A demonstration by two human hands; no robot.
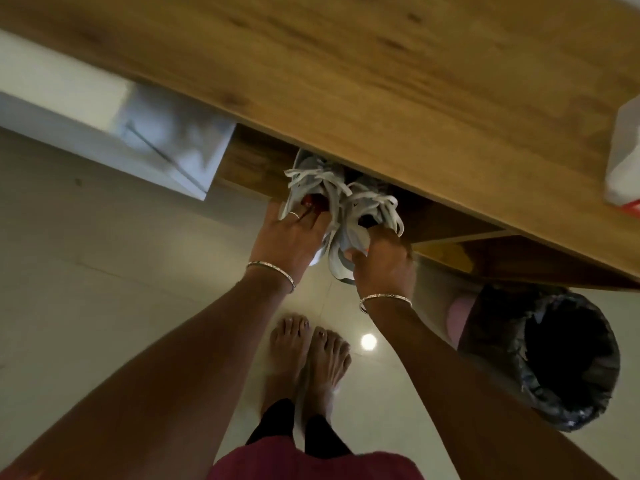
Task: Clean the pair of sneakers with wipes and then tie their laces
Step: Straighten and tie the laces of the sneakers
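Head view: both sneakers are held side by side in the air, just below the near edge of a wooden table (381, 64) with warm, streaked grain; the left sneaker (313, 166) and the right sneaker (349, 233) lie with their long axes running away from the person, toes tucked under the tabletop, heels nearest the wrists; uppers are pale grey-blue and smooth, and the flat white laces (332, 192) hang loose and tangled. The left hand (294, 233) hooks its fingers into the left sneaker's opening; the right hand (384, 258) curls round the right sneaker's heel; thin metal bangles circle both wrists. Below are glossy pale floor tiles (104, 271), bare feet (308, 351), and a round bin (568, 362) lined with crinkled dark plastic.
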